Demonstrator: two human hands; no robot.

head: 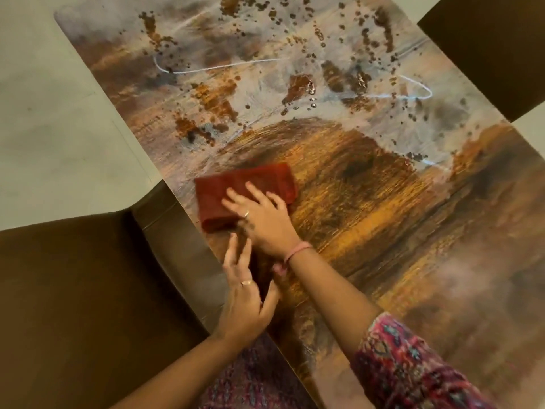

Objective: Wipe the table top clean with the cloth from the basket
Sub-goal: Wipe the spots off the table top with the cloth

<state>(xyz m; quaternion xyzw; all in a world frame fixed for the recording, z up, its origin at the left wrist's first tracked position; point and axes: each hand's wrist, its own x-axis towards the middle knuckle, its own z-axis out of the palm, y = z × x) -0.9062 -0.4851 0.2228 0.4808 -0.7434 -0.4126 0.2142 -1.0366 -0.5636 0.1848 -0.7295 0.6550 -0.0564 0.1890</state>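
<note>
Two hands: our right hand [259,219] pressed flat-fingered on the red cloth [244,190]; left hand [244,296] rested open, empty, on the table top [383,231]. Long overlapping strokes toward the far spatter [298,84] seemed best.

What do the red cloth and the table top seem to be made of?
The red cloth looks like soft, matte fabric, perhaps microfibre or felt: it lies folded with rounded edges under the right hand. The table top looks like wood or a wood-grain laminate with a smooth finish: streaky brown grain shows where the grey film is gone. Which one, I cannot tell.
</note>
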